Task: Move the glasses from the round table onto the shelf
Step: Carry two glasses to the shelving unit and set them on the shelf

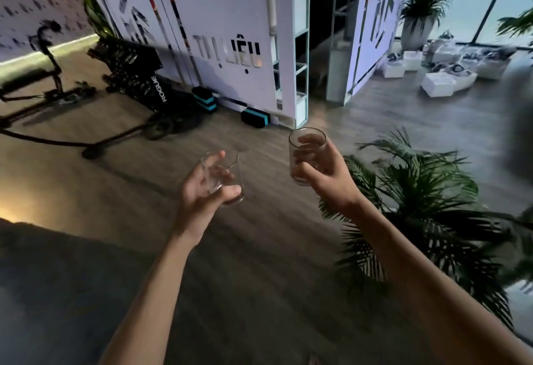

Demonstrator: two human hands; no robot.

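Observation:
My left hand [202, 191] grips a clear empty tumbler [223, 175] from its left side, held above the wooden floor. My right hand [323, 171] holds a second clear glass [306, 157] upright, a little higher and farther right. Both arms reach forward from the bottom of the view. A white shelf unit [300, 56] with open compartments stands ahead, beyond the right glass. The round table is not in view.
A leafy potted palm [418, 200] stands close on my right. Black gym equipment [135, 76] and black-and-teal blocks [255, 117] lie along the white panel wall. White boxes [441, 79] crowd the floor at the far right. A dark rug [57, 278] covers the near left.

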